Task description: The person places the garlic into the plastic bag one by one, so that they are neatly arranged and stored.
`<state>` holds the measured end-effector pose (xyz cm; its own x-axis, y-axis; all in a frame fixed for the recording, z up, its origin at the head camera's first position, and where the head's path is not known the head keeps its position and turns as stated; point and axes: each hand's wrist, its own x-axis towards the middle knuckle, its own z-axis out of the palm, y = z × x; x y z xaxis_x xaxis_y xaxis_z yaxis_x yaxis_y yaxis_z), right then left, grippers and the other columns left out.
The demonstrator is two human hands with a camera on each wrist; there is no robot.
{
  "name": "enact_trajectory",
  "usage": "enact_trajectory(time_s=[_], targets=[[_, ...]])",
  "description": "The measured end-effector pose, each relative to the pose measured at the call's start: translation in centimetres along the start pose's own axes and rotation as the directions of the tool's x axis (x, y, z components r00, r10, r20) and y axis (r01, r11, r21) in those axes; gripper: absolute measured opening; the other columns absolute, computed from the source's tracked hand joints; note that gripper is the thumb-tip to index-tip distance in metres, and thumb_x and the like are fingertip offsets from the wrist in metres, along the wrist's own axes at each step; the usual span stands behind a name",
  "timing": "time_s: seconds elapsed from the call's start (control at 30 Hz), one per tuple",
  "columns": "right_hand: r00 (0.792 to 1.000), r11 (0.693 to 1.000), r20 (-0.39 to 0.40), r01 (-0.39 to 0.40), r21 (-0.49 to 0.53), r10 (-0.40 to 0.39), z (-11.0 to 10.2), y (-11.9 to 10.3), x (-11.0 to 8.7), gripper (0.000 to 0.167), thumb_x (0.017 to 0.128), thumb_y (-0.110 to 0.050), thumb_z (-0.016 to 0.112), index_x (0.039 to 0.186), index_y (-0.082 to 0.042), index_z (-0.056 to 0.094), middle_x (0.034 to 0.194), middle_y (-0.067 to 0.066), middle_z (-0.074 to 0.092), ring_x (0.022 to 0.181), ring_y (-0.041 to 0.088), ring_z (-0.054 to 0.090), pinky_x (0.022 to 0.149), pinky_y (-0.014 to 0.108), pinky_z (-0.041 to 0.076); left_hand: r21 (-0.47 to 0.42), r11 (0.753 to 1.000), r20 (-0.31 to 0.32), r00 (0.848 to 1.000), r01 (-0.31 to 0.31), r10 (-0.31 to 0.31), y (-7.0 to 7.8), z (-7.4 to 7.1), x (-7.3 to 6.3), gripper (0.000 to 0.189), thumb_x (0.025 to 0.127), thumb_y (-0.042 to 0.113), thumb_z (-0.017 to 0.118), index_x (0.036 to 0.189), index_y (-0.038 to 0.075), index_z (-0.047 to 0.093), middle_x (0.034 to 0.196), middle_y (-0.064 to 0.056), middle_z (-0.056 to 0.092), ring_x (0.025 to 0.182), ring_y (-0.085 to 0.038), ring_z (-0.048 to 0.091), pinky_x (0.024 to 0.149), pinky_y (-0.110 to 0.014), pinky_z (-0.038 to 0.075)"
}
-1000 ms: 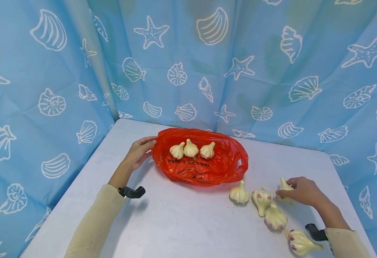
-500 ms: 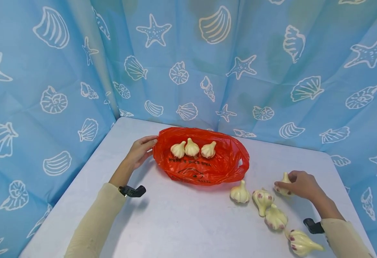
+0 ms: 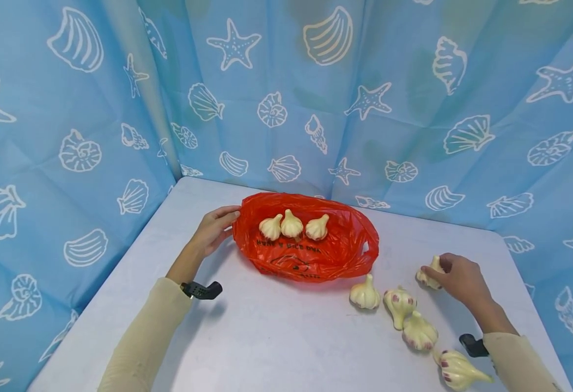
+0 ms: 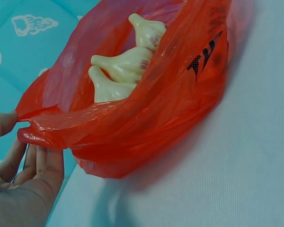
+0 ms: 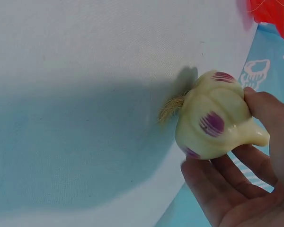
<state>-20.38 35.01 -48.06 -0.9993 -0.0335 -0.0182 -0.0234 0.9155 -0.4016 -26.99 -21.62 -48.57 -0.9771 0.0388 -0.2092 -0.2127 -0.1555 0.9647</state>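
A red plastic bag (image 3: 330, 258) lies with its mouth spread wide at the back of the table. Its left rim is pinched by my left hand (image 3: 213, 231); the left wrist view shows thumb and fingers at the edge of the bag (image 4: 146, 123). Inside sit three garlic bulbs (image 3: 291, 224), stems up. On the right, my right hand (image 3: 465, 279) holds another garlic bulb (image 5: 213, 116) between thumb and fingertips. That bulb is pale with purple patches and has a tuft of roots, and its shadow falls on the table beside it.
Several more garlic bulbs lie on the white table (image 3: 267, 343) at the right: one garlic bulb (image 3: 364, 294) right by the bag, others in a line toward the near edge, the closest garlic bulb (image 3: 458, 369) near the right sleeve. A blue shell-print curtain (image 3: 276, 81) stands behind.
My right hand has moved the held garlic bulb a little farther back on the table. The left hand keeps its grip on the bag, and the other bulbs stay put.
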Motion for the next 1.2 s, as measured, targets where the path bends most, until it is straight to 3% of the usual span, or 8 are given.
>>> enact_trajectory(time_s=[0.23, 0.53, 0.83, 1.2], targets=[[1.000, 0.999, -0.010, 0.021, -0.040, -0.021, 0.0, -0.3, -0.7, 0.063, 0.082, -0.040, 0.077, 0.114, 0.011, 0.061, 0.106, 0.031, 0.063, 0.089, 0.042, 0.062, 0.068, 0.049, 0.056, -0.001, 1.000, -0.019, 1.000, 0.004, -0.004, 0.0, 0.1, 0.1, 0.042, 0.096, 0.024, 0.064, 0.134, 0.009, 0.055, 0.134, -0.008, 0.055, 0.119, -0.024, 0.053, 0.089, -0.029, 0.053], [0.994, 0.993, 0.054, 0.101, -0.063, -0.098, 0.0, -1.4, -1.1, 0.059, 0.077, -0.032, 0.082, 0.112, 0.012, 0.063, 0.104, 0.029, 0.065, 0.086, 0.037, 0.062, 0.075, 0.054, 0.054, -0.019, 1.000, -0.012, 1.000, 0.006, -0.006, -0.2, -0.1, 0.1, 0.042, 0.096, 0.023, 0.063, 0.135, 0.007, 0.055, 0.134, -0.009, 0.054, 0.118, -0.024, 0.053, 0.088, -0.028, 0.053], [0.982, 0.977, 0.026, 0.189, -0.096, -0.187, 0.4, -1.3, -1.4, 0.059, 0.067, -0.025, 0.089, 0.107, 0.012, 0.066, 0.106, 0.029, 0.059, 0.094, 0.043, 0.059, 0.085, 0.060, 0.049, -0.001, 1.000, -0.016, 1.000, 0.001, -0.001, 0.0, 0.1, 0.0, 0.041, 0.096, 0.025, 0.063, 0.134, 0.009, 0.056, 0.134, -0.008, 0.055, 0.120, -0.025, 0.053, 0.088, -0.028, 0.053], [0.983, 0.980, 0.031, 0.183, -0.074, -0.182, 0.6, -0.6, -1.3, 0.068, 0.069, -0.026, 0.087, 0.119, 0.011, 0.060, 0.114, 0.032, 0.061, 0.102, 0.047, 0.058, 0.088, 0.062, 0.047, -0.005, 1.000, -0.007, 1.000, 0.003, -0.003, 0.0, 0.0, -0.1, 0.043, 0.096, 0.025, 0.063, 0.135, 0.008, 0.055, 0.136, -0.009, 0.054, 0.120, -0.025, 0.052, 0.090, -0.029, 0.053]])
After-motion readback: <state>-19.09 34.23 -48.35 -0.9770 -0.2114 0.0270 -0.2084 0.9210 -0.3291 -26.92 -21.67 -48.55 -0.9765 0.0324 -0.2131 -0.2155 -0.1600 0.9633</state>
